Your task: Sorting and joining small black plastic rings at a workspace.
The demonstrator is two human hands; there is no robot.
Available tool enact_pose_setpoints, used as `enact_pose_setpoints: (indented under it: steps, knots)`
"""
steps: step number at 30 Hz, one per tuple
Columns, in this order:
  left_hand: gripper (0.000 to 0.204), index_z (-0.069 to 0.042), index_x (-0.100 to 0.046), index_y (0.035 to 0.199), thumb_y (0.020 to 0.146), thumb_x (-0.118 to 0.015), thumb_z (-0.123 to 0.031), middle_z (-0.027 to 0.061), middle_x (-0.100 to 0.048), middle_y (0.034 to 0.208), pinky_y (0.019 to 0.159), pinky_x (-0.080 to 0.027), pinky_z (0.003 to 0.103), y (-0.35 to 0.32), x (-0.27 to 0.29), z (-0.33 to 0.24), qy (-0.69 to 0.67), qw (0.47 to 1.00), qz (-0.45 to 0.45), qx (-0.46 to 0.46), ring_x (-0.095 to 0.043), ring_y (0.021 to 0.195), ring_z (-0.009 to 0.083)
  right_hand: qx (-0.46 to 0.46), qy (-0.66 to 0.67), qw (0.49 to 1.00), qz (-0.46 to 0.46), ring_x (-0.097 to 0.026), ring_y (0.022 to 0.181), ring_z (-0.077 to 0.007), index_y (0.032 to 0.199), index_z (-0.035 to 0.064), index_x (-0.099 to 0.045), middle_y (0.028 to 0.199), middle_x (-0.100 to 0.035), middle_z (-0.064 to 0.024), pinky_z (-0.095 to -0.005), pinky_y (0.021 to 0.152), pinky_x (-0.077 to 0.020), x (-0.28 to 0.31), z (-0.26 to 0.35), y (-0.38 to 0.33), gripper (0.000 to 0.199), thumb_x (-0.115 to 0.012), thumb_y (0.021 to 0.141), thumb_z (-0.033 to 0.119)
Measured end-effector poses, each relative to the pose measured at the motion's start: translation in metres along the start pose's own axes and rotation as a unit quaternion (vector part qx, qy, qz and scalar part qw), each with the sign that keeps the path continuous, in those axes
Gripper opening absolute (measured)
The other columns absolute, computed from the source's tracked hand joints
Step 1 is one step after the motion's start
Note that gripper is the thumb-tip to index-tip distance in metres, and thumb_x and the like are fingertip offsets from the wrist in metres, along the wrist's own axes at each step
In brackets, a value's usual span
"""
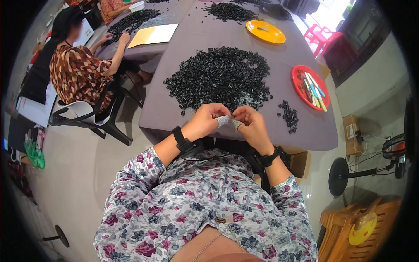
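Observation:
My left hand (pixel 208 121) and my right hand (pixel 251 123) meet at the table's near edge, fingers pinched close together. Whatever sits between the fingertips is tiny and dark, and I cannot make it out. Pale wrapping covers both thumbs. Just beyond my hands spreads a big heap of small black plastic pieces (pixel 218 74), with some clear scraps (pixel 251 99) along its near right side. A smaller group of black pieces (pixel 289 116) lies to the right of my right hand. Farther right, a red plate (pixel 298 94) carries several light-handled knives (pixel 315 89) and some dark bits.
A yellow plate (pixel 275 36) and another black heap (pixel 229 12) are farther up the grey-covered table (pixel 174 48). At left, a person (pixel 78 65) on a chair (pixel 118 102) handles black pieces beside an open folder (pixel 152 36). A fan (pixel 340 177) and wooden chairs (pixel 336 222) stand right.

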State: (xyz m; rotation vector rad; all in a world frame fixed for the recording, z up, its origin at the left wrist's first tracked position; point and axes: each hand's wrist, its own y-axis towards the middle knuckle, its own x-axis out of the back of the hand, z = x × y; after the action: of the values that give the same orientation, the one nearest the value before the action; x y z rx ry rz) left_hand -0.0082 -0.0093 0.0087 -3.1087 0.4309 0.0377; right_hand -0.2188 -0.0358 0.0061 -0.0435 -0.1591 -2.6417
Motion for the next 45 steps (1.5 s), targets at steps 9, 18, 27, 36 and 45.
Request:
enact_pose_setpoints:
  steps: [9,18,27,36,45]
  knots:
    - [0.009,-0.001,-0.069,0.104,0.095,-0.067,0.0,-0.0006,-0.069,0.09,0.066,-0.047,0.021,0.002,-0.003,0.005,-0.044,0.999,-0.01,-0.023,-0.06,0.078,0.0031,0.013,-0.016,1.0,-0.019,-0.062,0.077,-0.0068,0.109,0.0013,-0.063,0.089,-0.067,-0.0013,-0.023,0.068,-0.0501,0.002,0.0,0.003,0.032,-0.062,0.08,-0.011]
    - [0.01,0.0,-0.07,0.104,0.095,-0.067,0.001,-0.0011,-0.069,0.091,0.069,-0.048,0.022,-0.002,-0.001,0.002,-0.001,1.0,0.013,0.008,-0.06,0.08,0.0034,0.032,-0.065,0.997,0.028,-0.061,0.077,-0.0061,0.11,0.0018,-0.062,0.089,-0.067,-0.0015,-0.023,0.069,-0.05,0.001,0.006,-0.001,0.032,-0.061,0.081,-0.011]
    - [0.007,-0.003,-0.071,0.102,0.097,-0.067,-0.004,-0.0032,-0.07,0.089,0.065,-0.047,0.019,-0.001,-0.009,0.013,-0.045,0.998,-0.027,0.025,-0.061,0.075,0.0031,0.011,-0.019,0.999,0.023,-0.061,0.076,-0.0062,0.112,0.0019,-0.061,0.089,-0.067,-0.0019,-0.0227,0.067,-0.0493,0.006,-0.007,0.002,0.035,-0.06,0.08,-0.011]
    - [0.009,-0.001,-0.072,0.102,0.096,-0.066,0.0,0.0005,-0.071,0.088,0.068,-0.053,0.024,-0.006,-0.006,0.025,-0.049,0.997,-0.019,0.051,-0.063,0.074,0.0072,0.032,-0.047,0.998,0.008,-0.063,0.077,-0.0077,0.107,0.0011,-0.062,0.089,-0.068,-0.0035,-0.0238,0.067,-0.0506,-0.004,-0.017,-0.006,0.03,-0.061,0.078,-0.009]
    - [0.016,-0.001,-0.072,0.102,0.094,-0.06,0.007,0.001,-0.071,0.086,0.069,-0.053,0.024,-0.012,-0.001,0.03,-0.057,0.996,-0.03,0.061,-0.063,0.075,0.0079,-0.028,-0.02,0.997,0.063,-0.066,0.092,-0.0109,0.115,-0.0004,-0.06,0.102,-0.068,-0.0063,-0.0247,0.079,-0.0526,0.002,-0.013,-0.005,0.033,-0.059,0.084,-0.011]
